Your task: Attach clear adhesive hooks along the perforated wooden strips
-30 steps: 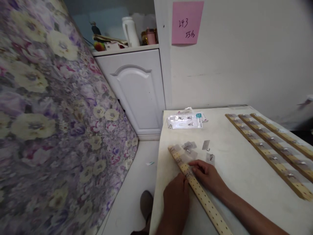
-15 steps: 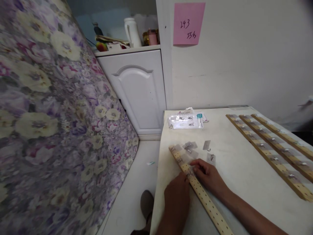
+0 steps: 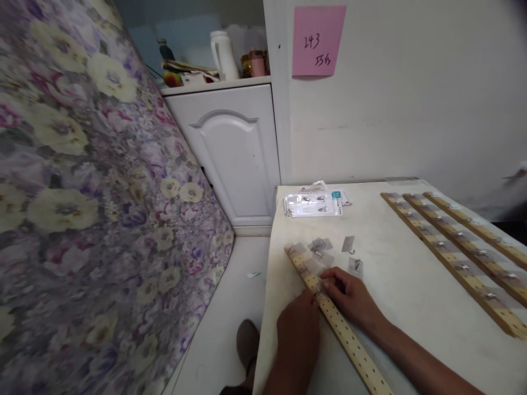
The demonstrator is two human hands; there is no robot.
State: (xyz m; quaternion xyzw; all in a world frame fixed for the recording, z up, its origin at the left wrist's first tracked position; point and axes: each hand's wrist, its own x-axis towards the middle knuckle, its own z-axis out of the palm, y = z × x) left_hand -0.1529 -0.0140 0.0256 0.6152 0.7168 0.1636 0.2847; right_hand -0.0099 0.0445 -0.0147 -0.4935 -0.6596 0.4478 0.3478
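Note:
A long wooden strip (image 3: 356, 351) with rows of small holes lies slanted across the near left of the table. Clear adhesive hooks (image 3: 303, 269) sit along its far end. My left hand (image 3: 300, 323) is closed at the strip's left edge, its fingertips pinching at a clear adhesive hook (image 3: 318, 292). On the other side my right hand (image 3: 349, 296) is also closed, thumb and forefinger pressed at the same hook's edge. The fingers partly cover this hook. Loose adhesive hooks (image 3: 321, 244) lie just beyond, with single ones (image 3: 355, 265) nearer my right hand.
Three wooden strips (image 3: 453, 236) carrying clear hooks lie at the right of the table (image 3: 415, 318). Packaged hooks (image 3: 313, 203) rest at the back edge by the wall. A floral curtain (image 3: 102, 219) hangs at left, beside a white cabinet (image 3: 236, 159).
Almost nothing differs. The fingers of my right hand have shifted very slightly at the hook; my left hand stays at the strip.

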